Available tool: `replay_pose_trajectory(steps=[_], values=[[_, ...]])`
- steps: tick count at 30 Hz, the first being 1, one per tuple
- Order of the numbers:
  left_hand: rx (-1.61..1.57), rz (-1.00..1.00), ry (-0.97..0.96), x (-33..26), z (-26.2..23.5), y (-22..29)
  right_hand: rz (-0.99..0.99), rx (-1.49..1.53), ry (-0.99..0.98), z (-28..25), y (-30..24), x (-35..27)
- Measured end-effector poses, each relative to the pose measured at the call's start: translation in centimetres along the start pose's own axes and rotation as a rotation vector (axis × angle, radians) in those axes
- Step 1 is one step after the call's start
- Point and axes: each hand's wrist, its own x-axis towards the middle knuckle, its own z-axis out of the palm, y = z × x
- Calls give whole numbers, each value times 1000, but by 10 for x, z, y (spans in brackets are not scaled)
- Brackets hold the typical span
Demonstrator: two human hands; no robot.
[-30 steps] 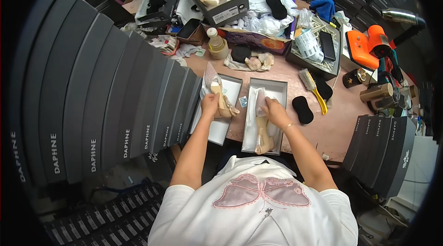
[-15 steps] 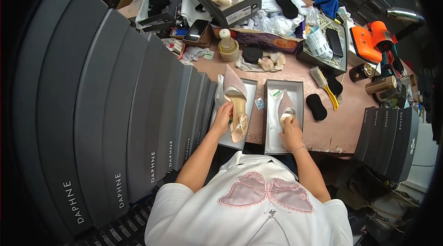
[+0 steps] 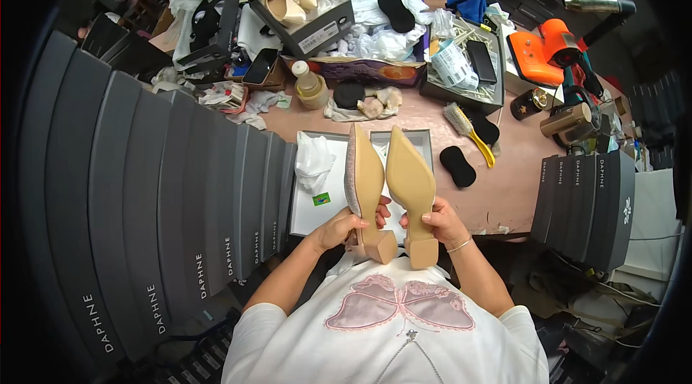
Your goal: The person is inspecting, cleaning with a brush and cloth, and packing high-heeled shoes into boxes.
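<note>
Two pointed, heeled shoes are held side by side with their tan soles facing up and toes pointing away from me. My left hand (image 3: 344,229) grips the left shoe (image 3: 367,175), whose pink glittery side shows along its edge. Closed around the middle of the right shoe (image 3: 411,171) is my right hand (image 3: 442,224). Both block heels point toward my body. Beneath them lies an open shoebox (image 3: 293,204) holding crumpled white paper (image 3: 313,160) and a small green packet (image 3: 321,199). A second open box (image 3: 426,137) is mostly hidden behind the right shoe.
Tall stacks of grey shoeboxes (image 3: 173,189) crowd my left; a shorter stack (image 3: 580,204) stands right. On the pink table are a yellow brush (image 3: 472,135), a black pad (image 3: 458,166) and a bottle (image 3: 310,85). An orange device (image 3: 535,58) sits far right.
Both shoes have been lifted from over and inside their boxes, turned sole up and brought together before me. The view has shifted, so the table items appear further left.
</note>
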Motion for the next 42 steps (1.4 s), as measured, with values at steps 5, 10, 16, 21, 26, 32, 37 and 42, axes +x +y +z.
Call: replay_pose_trajectory(steps=[5,10,16,21,26,32,37,42], values=[[-204,-40,0,16,11,-17,-65,77,-35,-13,12,-10],[-295,-7,15,25,18,-28,-78,112,-36,-17,9,-16],[-343,6,-7,27,12,-32,-94,165,-36,-16,11,-17],[-282,-54,4,20,4,-16,-52,31,100,-27,10,-7],[-37,-356,-135,2,-13,-1,-145,-563,376,-34,26,38],[-485,-200,300,13,10,-20,-12,-305,95,6,0,68],[-745,-138,157,51,-7,-22,-97,-1151,60,-12,-30,95],[-787,-86,233,55,-1,-31,-284,-1131,388,-86,-77,150]])
